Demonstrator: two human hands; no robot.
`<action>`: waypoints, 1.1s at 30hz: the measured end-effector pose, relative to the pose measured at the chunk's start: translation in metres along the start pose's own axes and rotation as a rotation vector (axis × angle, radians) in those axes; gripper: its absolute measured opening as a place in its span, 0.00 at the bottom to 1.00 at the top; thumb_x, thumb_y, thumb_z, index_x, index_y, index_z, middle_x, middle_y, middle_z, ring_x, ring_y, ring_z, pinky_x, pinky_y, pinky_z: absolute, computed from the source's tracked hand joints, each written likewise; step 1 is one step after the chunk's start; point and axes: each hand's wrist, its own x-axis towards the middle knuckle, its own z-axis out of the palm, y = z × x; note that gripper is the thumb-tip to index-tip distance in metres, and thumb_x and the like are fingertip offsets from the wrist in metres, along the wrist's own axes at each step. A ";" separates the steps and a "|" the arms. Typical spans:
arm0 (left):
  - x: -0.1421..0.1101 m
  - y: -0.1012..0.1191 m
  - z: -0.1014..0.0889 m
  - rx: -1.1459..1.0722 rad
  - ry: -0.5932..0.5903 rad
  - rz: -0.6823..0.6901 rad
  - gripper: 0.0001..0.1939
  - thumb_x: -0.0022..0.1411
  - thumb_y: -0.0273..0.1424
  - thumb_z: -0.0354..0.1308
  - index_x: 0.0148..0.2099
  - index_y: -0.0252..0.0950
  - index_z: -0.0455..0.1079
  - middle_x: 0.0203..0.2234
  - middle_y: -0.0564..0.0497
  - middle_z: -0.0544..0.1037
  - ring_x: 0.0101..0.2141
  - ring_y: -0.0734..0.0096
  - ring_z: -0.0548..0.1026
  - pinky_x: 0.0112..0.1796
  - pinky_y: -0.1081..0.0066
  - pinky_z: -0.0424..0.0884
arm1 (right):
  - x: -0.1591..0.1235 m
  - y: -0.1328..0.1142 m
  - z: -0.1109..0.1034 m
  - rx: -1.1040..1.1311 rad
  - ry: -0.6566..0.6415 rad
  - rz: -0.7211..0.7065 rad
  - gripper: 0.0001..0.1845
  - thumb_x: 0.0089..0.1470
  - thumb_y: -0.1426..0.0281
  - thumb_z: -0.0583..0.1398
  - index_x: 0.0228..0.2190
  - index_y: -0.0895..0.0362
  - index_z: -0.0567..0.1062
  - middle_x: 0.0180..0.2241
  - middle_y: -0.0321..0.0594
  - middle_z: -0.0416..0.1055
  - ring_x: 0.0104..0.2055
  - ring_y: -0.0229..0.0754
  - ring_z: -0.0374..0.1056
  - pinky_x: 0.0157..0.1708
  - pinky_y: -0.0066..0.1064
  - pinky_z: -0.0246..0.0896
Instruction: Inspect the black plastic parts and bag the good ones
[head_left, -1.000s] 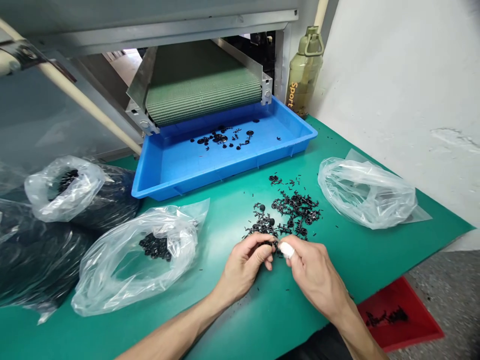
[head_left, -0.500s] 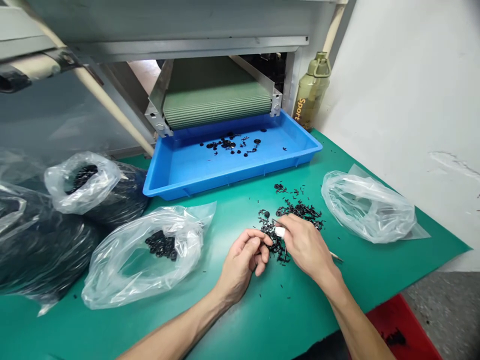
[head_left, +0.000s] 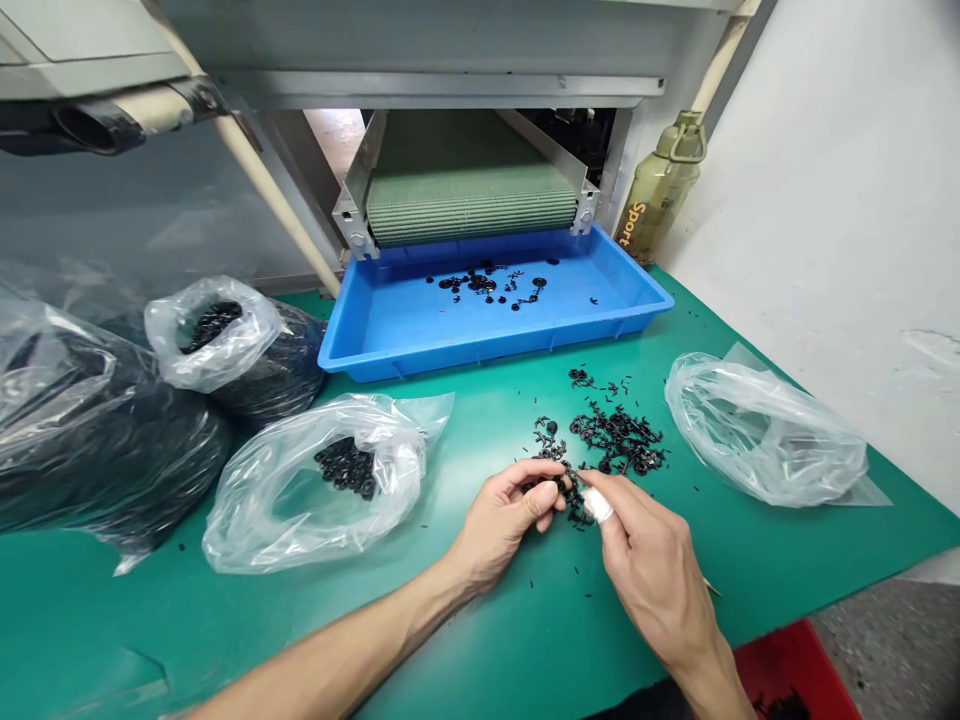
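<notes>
Above the near edge of a loose pile of small black plastic parts (head_left: 619, 440), my two hands meet on the green table. My left hand (head_left: 510, 520) is closed, with thumb and fingers pinching a small black plastic part (head_left: 559, 484); its exact shape is mostly hidden. My right hand (head_left: 651, 565) is closed around a thin stick-like tool (head_left: 712, 588), whose pale rear end shows behind the hand. The tool's front end is close to the left fingertips. A white wrapping (head_left: 598, 504) covers one right-hand digit.
A blue tray (head_left: 480, 350) with scattered black parts stands under a green conveyor belt (head_left: 472, 205). An open clear bag (head_left: 255, 525) holds black parts at left, near fuller bags (head_left: 142, 410). Another clear bag (head_left: 765, 440) lies right. A bottle (head_left: 660, 190) stands behind; a red bin (head_left: 795, 670) is below.
The view has shifted, so the scene sits further right. My left fingers now pinch a black part, and the right hand has drawn nearer to me, off the main pile.
</notes>
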 end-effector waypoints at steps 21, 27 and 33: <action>0.000 0.000 -0.001 0.150 0.034 0.070 0.11 0.53 0.33 0.67 0.39 0.34 0.75 0.32 0.50 0.77 0.25 0.79 0.68 0.28 0.75 0.64 | -0.006 -0.016 0.013 -0.062 -0.023 0.028 0.14 0.56 0.79 0.48 0.31 0.56 0.71 0.24 0.34 0.66 0.24 0.37 0.62 0.26 0.28 0.52; 0.001 0.002 0.003 0.312 0.104 0.048 0.16 0.57 0.39 0.62 0.44 0.33 0.73 0.22 0.55 0.70 0.22 0.79 0.63 0.25 0.75 0.59 | 0.009 -0.002 0.004 0.090 -0.218 0.236 0.11 0.54 0.76 0.49 0.26 0.54 0.67 0.19 0.29 0.63 0.20 0.34 0.56 0.23 0.27 0.45; -0.001 0.001 0.006 0.259 0.128 0.035 0.20 0.59 0.43 0.59 0.47 0.34 0.67 0.22 0.57 0.67 0.19 0.82 0.58 0.20 0.77 0.52 | 0.034 0.006 -0.003 -0.121 -0.142 0.220 0.13 0.57 0.75 0.49 0.35 0.54 0.72 0.28 0.36 0.71 0.29 0.39 0.63 0.28 0.29 0.48</action>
